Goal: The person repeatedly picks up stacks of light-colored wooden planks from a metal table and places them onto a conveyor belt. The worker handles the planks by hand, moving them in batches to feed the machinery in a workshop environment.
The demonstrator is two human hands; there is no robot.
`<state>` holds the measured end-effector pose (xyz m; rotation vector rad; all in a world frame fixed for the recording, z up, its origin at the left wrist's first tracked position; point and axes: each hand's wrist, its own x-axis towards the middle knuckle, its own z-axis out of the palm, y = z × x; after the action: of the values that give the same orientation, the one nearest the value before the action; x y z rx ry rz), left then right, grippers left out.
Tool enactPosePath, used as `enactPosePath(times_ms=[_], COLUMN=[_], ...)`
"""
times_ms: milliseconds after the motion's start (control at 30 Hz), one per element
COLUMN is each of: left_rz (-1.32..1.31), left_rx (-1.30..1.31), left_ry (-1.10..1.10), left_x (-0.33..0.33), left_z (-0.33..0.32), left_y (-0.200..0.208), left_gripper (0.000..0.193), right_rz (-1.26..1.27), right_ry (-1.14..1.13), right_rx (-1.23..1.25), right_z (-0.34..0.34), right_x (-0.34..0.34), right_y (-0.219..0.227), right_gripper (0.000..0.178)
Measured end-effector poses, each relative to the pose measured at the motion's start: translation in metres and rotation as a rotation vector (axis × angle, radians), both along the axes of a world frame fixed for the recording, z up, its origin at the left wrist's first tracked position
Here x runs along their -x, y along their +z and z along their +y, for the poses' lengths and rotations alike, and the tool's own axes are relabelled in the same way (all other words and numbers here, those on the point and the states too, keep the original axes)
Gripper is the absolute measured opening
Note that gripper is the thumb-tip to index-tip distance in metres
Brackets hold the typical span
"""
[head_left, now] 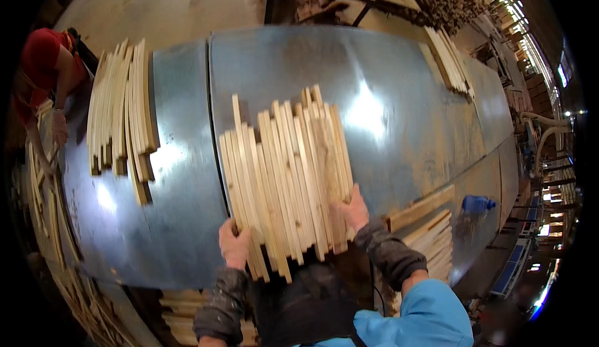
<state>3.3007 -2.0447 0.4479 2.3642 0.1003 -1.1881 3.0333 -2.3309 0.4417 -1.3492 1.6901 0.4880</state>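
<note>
A broad row of pale wooden strips (284,178) lies side by side on the metal table in front of me, their ends uneven. My left hand (234,245) presses against the row's near left side, with the fingers curled and the thumb up. On the opposite side, my right hand (353,210) grips the row's right edge, the thumb pointing away from me. The strips are squeezed between the two hands. Several near ends overhang the table edge by my dark apron (309,309). Part of each hand's fingers is hidden by the wood.
Another bundle of strips (121,110) lies on the metal table (281,54) at the left, and a smaller one (448,63) at the far right. Stacked wood (430,241) and a blue bottle (478,204) are to my right. A person in red (53,66) stands at the left end.
</note>
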Motion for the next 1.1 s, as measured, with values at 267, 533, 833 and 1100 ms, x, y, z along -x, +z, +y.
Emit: enactPosePath(times_ms=[267, 533, 833, 1100], left_rz=[0.322, 0.099, -0.464, -0.250], left_rx=[0.131, 0.146, 0.301, 0.305], left_ry=[0.295, 0.272, -0.298, -0.679], left_x=[-0.029, 0.204, 0.307, 0.365], left_z=[0.002, 0.181, 0.100, -0.042], left_y=[0.120, -0.007, 0.010, -0.028], left_gripper=[0.052, 0.054, 0.047, 0.074], right_rz=[0.127, 0.056, -0.080, -0.337], right_ry=[0.709, 0.551, 0.735, 0.825], right_rx=[0.320, 0.392, 0.464, 0.548], right_z=[-0.020, 0.090, 0.056, -0.087], right_x=[-0.044, 0.101, 0.140, 0.000], right_y=[0.112, -0.025, -0.060, -0.142], right_gripper=[0.101, 0.091, 0.082, 0.058])
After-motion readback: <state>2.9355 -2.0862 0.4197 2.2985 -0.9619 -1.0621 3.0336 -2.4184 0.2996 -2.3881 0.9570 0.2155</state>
